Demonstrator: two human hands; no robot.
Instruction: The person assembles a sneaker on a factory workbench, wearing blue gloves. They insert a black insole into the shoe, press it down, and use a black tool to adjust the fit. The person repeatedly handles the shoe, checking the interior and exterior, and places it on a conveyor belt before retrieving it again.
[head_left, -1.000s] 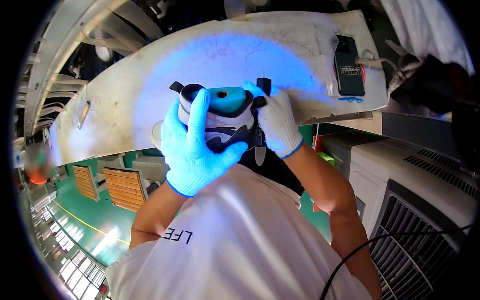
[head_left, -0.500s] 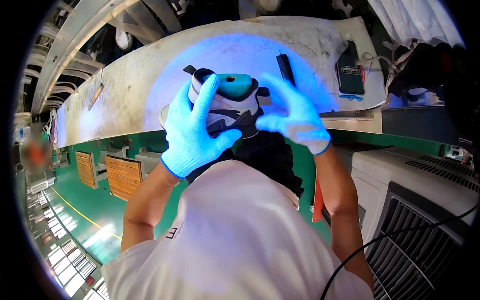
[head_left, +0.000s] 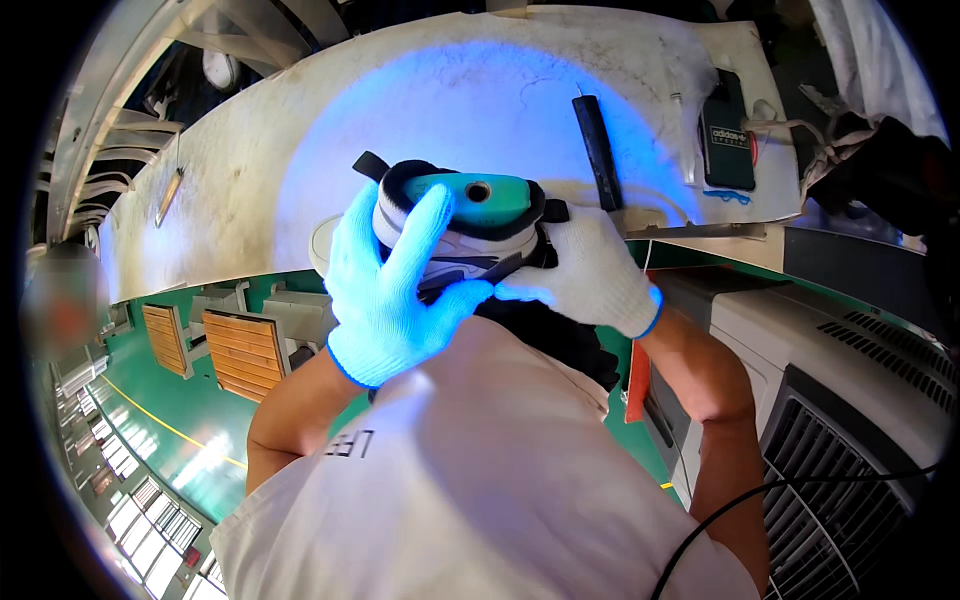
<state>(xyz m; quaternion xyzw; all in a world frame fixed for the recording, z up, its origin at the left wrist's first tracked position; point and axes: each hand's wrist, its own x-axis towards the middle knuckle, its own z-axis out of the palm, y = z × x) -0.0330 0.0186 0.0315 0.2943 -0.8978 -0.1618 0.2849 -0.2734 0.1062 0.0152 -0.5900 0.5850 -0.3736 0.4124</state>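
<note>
A grey, white and black sneaker (head_left: 500, 248) is held up at the near edge of the table, a teal shoe last (head_left: 508, 198) with a round hole filling its opening. My left hand (head_left: 385, 295), in a white knit glove lit blue, grips the sneaker's left side with the fingers over the collar and the thumb along the near side. Around its right end closes my right hand (head_left: 598, 268), gloved too, its thumb at the near lower side close to the left thumb. The sneaker's underside is hidden.
On the pale worktable (head_left: 240, 190) a blue light patch surrounds the hands. A black-handled tool (head_left: 598, 155) lies beyond my right hand, a dark flat phone-like item (head_left: 727, 145) farther right. Another slim tool (head_left: 170, 197) is at the left. A grey vented machine (head_left: 830, 350) stands right.
My right hand, blurred and apart from the sneaker before, has come in to grip its right end. My left hand keeps its hold. The whole view has shifted slightly.
</note>
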